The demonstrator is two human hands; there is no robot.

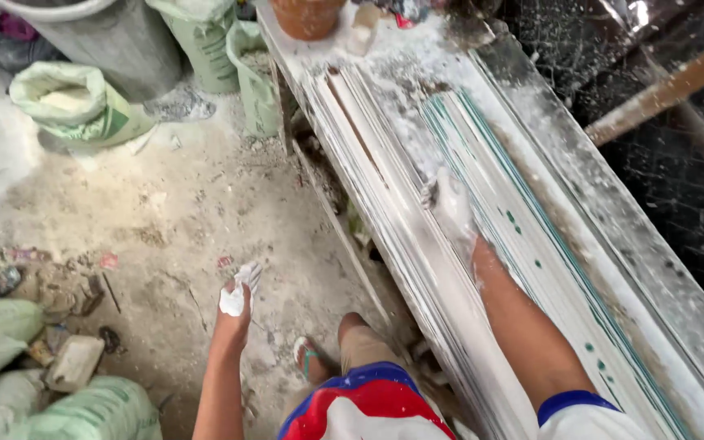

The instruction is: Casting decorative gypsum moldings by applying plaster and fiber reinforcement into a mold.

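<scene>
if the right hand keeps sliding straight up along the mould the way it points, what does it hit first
Probably nothing soon: the plaster-coated right hand lies on the long white grooved mould bench, pointing along it. The round terracotta-coloured pot at the far end looks first, though slightly left of its line.

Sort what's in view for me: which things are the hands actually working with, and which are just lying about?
In use:
right hand, coated white, pressed on the long white moulding
left hand, holding a lump of white paste

Lying about:
open sack of white powder
green sacks
grey bucket
brown pot
wooden pole
</scene>
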